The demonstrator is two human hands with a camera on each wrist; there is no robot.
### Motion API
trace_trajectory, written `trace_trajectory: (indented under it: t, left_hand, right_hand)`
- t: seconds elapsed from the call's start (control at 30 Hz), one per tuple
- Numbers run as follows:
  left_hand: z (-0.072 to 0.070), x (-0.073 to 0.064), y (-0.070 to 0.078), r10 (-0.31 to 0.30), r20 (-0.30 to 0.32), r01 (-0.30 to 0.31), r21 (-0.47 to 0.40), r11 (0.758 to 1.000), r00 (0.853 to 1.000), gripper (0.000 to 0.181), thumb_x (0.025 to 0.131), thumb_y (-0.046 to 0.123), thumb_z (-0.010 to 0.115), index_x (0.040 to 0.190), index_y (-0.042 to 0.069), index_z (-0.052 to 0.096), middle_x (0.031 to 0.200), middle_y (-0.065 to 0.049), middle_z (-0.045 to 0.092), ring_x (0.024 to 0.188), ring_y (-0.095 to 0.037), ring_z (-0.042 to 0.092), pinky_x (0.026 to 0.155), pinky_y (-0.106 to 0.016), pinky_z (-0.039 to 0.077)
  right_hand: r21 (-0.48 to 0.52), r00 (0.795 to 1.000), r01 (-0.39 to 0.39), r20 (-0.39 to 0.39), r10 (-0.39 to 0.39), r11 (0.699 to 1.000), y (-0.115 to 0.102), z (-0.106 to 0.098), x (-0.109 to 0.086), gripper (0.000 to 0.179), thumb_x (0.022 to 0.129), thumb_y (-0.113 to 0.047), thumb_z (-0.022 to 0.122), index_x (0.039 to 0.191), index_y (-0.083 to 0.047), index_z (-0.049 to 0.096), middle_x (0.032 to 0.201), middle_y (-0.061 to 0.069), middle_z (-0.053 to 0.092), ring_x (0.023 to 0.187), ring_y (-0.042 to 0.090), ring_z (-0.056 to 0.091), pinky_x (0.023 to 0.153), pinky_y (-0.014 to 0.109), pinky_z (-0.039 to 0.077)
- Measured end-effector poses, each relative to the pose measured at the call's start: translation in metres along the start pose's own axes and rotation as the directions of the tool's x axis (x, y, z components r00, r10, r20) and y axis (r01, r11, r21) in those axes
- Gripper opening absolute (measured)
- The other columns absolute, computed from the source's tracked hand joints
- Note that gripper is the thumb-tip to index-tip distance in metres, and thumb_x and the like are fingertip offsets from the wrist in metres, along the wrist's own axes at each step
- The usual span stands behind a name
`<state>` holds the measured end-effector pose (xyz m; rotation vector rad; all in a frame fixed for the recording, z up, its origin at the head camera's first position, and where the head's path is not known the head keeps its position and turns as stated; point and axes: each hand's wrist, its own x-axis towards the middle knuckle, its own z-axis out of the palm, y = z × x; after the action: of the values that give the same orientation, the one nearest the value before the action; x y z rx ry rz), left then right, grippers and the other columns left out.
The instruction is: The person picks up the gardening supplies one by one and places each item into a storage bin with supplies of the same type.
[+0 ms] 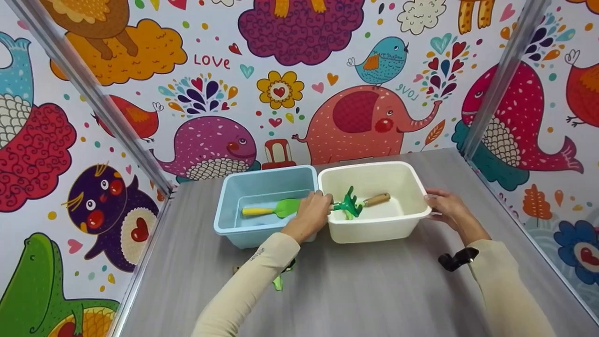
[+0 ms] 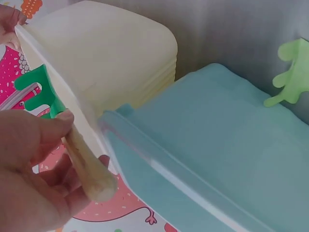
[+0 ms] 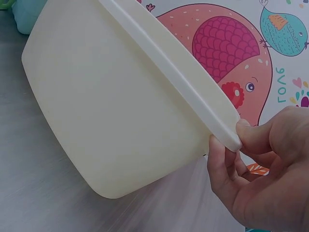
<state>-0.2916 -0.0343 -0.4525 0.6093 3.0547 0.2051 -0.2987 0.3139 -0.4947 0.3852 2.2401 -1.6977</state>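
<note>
My left hand [image 1: 314, 210] grips the wooden handle [image 2: 89, 164] of a small garden rake with green tines [image 1: 348, 206], above where the two bins meet. The tines reach over the cream bin [image 1: 369, 231]. With thumb and fingers, my right hand [image 3: 260, 164] pinches the right rim of that cream bin. Inside it lies another tool with a wooden handle [image 1: 376, 200], its head partly hidden behind the rake. To the left, the light blue bin [image 1: 255, 230] holds a toy shovel with a yellow handle [image 1: 257, 211] and a green blade [image 1: 286, 207].
A light green toy rake head [image 2: 294, 72] lies on the grey table [image 1: 365, 290] in front of the blue bin, partly hidden by my left forearm in the head view. Patterned panels [image 1: 281, 126] close off the back and both sides.
</note>
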Motion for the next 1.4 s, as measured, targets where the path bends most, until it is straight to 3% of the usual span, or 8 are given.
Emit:
trace_trajectory:
  t: [0.23,0.43,0.6,0.73,0.87,1.1,1.27,1.4]
  left_hand:
    - [0.002,0.006,0.011,0.026,0.04,-0.026,-0.003,1.0,0.999,0.019,0.096,0.015,0.066,0.115,0.01,0.068,0.107,-0.01,0.067,0.103,-0.026,0.062,0.088,-0.044,0.056]
    - [0.002,0.014,0.021,0.025,0.02,-0.025,-0.023,0.999,0.999,0.019,0.095,0.012,0.065,0.114,0.011,0.071,0.105,-0.01,0.068,0.101,-0.025,0.062,0.085,-0.041,0.057]
    - [0.002,0.024,0.026,-0.009,0.05,0.015,-0.109,0.994,0.999,0.023,0.094,0.01,0.062,0.115,0.011,0.073,0.109,-0.009,0.07,0.104,-0.024,0.063,0.088,-0.041,0.056]
    - [0.001,0.032,0.028,-0.046,0.09,0.066,-0.236,0.97,0.995,0.023,0.095,0.012,0.062,0.115,0.009,0.073,0.115,-0.008,0.071,0.109,-0.024,0.064,0.095,-0.042,0.055]
    - [-0.002,0.035,0.029,-0.093,0.157,0.145,-0.364,0.92,0.983,0.023,0.098,0.019,0.063,0.113,0.006,0.074,0.114,-0.007,0.073,0.104,-0.02,0.065,0.095,-0.038,0.055]
    - [-0.002,0.035,0.026,-0.139,0.2,0.226,-0.525,0.821,0.97,0.022,0.094,0.021,0.07,0.099,0.002,0.079,0.096,-0.009,0.075,0.072,-0.012,0.055,0.063,-0.024,0.051]
    - [-0.001,0.037,0.026,-0.161,0.248,0.289,-0.673,0.681,0.955,0.02,0.09,0.016,0.073,0.097,-0.001,0.078,0.082,-0.004,0.067,0.071,-0.012,0.057,0.063,-0.029,0.061]
    - [-0.001,0.038,0.027,-0.177,0.305,0.352,-0.769,0.534,0.936,0.015,0.088,0.009,0.069,0.087,-0.005,0.075,0.072,-0.002,0.057,0.067,-0.013,0.056,0.064,-0.028,0.062]
  right_hand:
    - [0.009,1.0,-0.011,0.002,0.011,1.0,-0.001,-0.001,-0.001,0.062,0.104,-0.027,0.051,0.156,-0.002,0.028,0.135,0.015,0.055,0.097,0.011,0.06,0.078,0.022,0.058]
    - [0.0,1.0,-0.021,0.008,0.021,1.0,-0.001,-0.001,-0.001,0.063,0.105,-0.03,0.05,0.157,-0.004,0.026,0.143,0.019,0.048,0.102,0.014,0.058,0.081,0.022,0.058]
    - [-0.007,1.0,0.003,-0.005,-0.003,1.0,-0.001,-0.001,-0.001,0.063,0.104,-0.027,0.051,0.156,-0.001,0.027,0.138,0.019,0.052,0.097,0.012,0.06,0.078,0.022,0.058]
    - [-0.002,1.0,0.019,-0.014,-0.019,1.0,0.0,0.001,0.0,0.062,0.104,-0.025,0.052,0.155,0.001,0.028,0.134,0.019,0.056,0.096,0.012,0.062,0.076,0.021,0.058]
    - [0.004,1.0,0.005,-0.013,-0.005,1.0,0.0,0.001,0.0,0.062,0.104,-0.027,0.051,0.156,0.0,0.028,0.141,0.021,0.051,0.101,0.014,0.061,0.077,0.021,0.058]
    - [0.01,1.0,-0.014,-0.016,0.015,1.0,-0.001,-0.001,0.0,0.062,0.105,-0.026,0.05,0.157,-0.002,0.026,0.148,0.026,0.044,0.099,0.014,0.061,0.077,0.021,0.058]
    - [0.018,1.0,-0.018,-0.006,0.018,1.0,-0.001,-0.001,0.0,0.062,0.105,-0.026,0.051,0.156,-0.003,0.027,0.144,0.023,0.048,0.098,0.013,0.061,0.077,0.021,0.058]
    - [0.015,1.0,-0.02,0.002,0.02,1.0,-0.001,-0.001,0.0,0.062,0.105,-0.028,0.051,0.157,-0.004,0.027,0.147,0.024,0.045,0.1,0.013,0.061,0.079,0.022,0.059]
